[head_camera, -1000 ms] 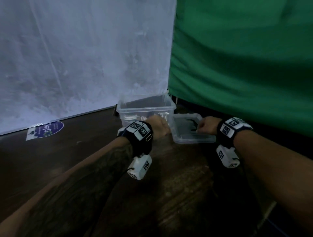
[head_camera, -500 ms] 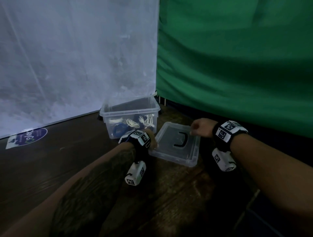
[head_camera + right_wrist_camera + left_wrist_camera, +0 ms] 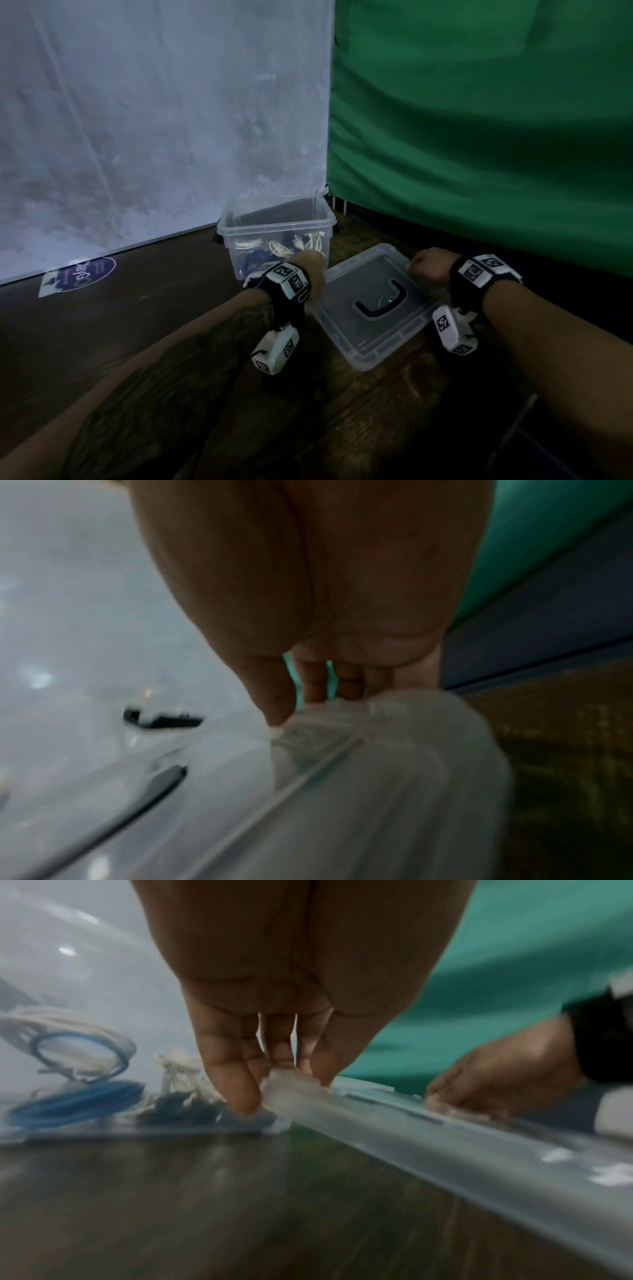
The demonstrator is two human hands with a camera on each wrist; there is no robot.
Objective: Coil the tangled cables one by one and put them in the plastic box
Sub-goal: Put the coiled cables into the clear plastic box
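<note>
A clear plastic box [image 3: 274,224] stands on the dark wooden table with coiled white and blue cables [image 3: 274,248] inside; the same cables [image 3: 78,1085] show through its wall in the left wrist view. Its clear lid [image 3: 373,337], with a black handle [image 3: 380,303], lies just right of the box, nearer me. My left hand [image 3: 313,274] pinches the lid's left corner [image 3: 291,1084] between fingers and thumb. My right hand [image 3: 426,265] pinches the lid's far right corner [image 3: 322,723]. Both hands hold the lid tilted a little off the table.
A white sheet hangs behind the box and a green cloth [image 3: 479,137] hangs to the right, close behind the lid. A purple round sticker [image 3: 80,275] lies on the table at the left. The table's right edge [image 3: 513,428] runs near my right forearm.
Both hands have carried the lid from right beside the box towards me and a little to the right. The head view has shifted, so the box sits more to the left.
</note>
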